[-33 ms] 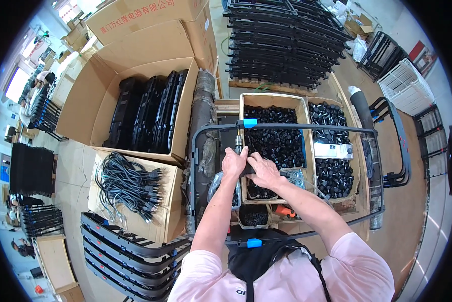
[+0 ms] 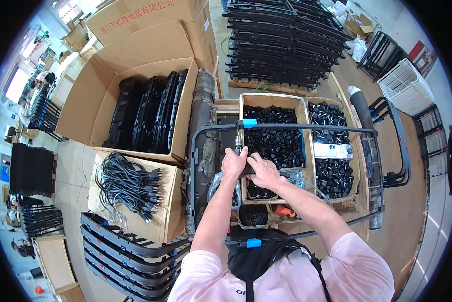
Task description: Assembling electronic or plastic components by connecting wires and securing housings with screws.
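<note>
A large black rectangular frame (image 2: 292,127) with rounded corners lies level in front of me, a blue clip (image 2: 249,123) on its far bar and another blue clip (image 2: 254,243) on its near bar. My left hand (image 2: 233,163) is closed around a dark power drill (image 2: 238,142), whose metal chuck points away toward the far bar beside the clip. My right hand (image 2: 262,170) is closed on the drill's dark body, just right of the left hand. Both hands cover most of the drill, and its tip is hard to make out against the bar.
Under the frame stand a carton of black knobs (image 2: 273,143) and boxes of black bolts (image 2: 327,117). To the left are a bundle of black cables (image 2: 130,183), an open carton (image 2: 80,118) of black panels and stacked curved frames (image 2: 130,261). More black frames (image 2: 286,45) are piled beyond.
</note>
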The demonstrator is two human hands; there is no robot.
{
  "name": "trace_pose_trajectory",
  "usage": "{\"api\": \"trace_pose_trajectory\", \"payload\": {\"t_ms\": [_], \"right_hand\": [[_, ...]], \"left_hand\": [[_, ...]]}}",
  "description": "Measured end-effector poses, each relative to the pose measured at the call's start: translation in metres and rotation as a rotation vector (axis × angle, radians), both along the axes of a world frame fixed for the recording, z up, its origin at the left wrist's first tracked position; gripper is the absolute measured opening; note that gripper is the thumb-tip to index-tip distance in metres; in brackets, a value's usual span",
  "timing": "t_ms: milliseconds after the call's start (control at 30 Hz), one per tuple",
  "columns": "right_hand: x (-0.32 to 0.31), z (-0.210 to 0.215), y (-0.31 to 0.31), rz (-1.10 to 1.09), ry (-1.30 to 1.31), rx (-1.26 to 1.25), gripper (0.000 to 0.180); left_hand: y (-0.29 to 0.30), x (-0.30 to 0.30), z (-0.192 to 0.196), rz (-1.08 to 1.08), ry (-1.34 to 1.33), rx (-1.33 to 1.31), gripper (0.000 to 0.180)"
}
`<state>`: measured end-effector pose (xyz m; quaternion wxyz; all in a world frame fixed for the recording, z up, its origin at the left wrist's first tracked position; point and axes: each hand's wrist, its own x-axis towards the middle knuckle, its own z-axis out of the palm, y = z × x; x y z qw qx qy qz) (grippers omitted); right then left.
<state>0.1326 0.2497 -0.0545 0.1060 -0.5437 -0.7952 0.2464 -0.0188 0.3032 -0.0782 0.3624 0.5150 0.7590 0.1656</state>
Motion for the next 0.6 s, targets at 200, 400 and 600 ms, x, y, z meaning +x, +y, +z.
{"api": "trace_pose_trajectory", "payload": {"t_ms": [200,400,600], "right_hand": [[-0.001,0.004,-0.007,-0.015,-0.013,-0.014,0.052],[-0.002,0.0,-0.012,-0.014,-0.012,-0.015,0.057],[0.0,0.003,-0.018,-0.014,-0.008,-0.021,0.05]], "left_hand": [[-0.003,-0.002,0.002,-0.049,0.034,-0.027,0.082],[-0.007,-0.008,0.0,-0.087,0.088,0.001,0.079],[-0.011,-0.007,0.009,-0.155,0.176,0.022,0.074]]}}
